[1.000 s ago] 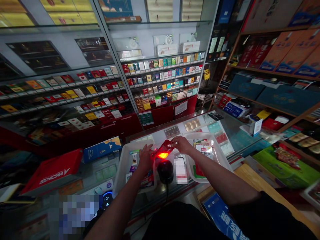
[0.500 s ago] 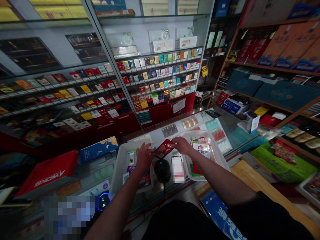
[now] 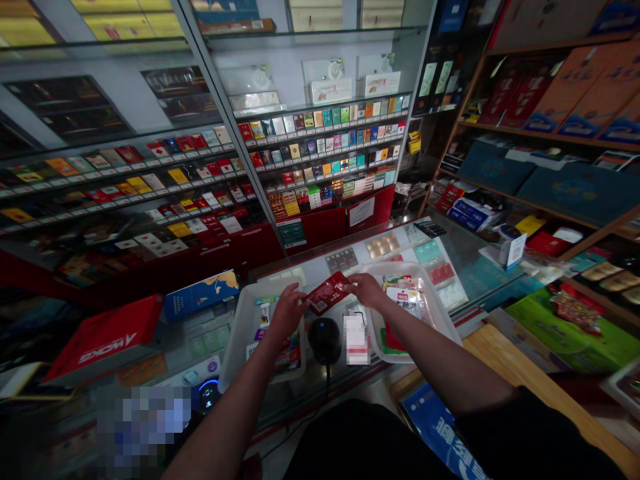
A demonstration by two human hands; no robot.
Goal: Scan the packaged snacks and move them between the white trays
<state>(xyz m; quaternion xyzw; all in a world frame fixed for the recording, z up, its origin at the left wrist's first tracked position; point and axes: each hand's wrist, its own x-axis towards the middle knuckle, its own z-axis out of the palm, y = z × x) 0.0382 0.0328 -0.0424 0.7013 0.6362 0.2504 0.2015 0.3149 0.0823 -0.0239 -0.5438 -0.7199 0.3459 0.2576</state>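
Both my hands hold a small red packet [image 3: 327, 293] above a black barcode scanner [image 3: 325, 340] on the glass counter. My left hand [image 3: 287, 311] pinches the packet's left end, and my right hand [image 3: 367, 289] grips its right end. Under my left hand lies a white tray [image 3: 240, 333] with several small packets. A second white tray [image 3: 430, 303] with more packets sits under my right forearm. The scanner shows no light.
A glass counter [image 3: 465, 267] runs across in front, with a red box [image 3: 103, 337] and a blue box [image 3: 203, 293] at the left. Cigarette shelves [image 3: 320, 153] fill the wall behind. Wooden shelves [image 3: 550, 160] with boxes stand at the right.
The scanner's red light, lit one second ago, has gone out. My left hand rose from the tray and took the packet's left end; the packet sits slightly higher.
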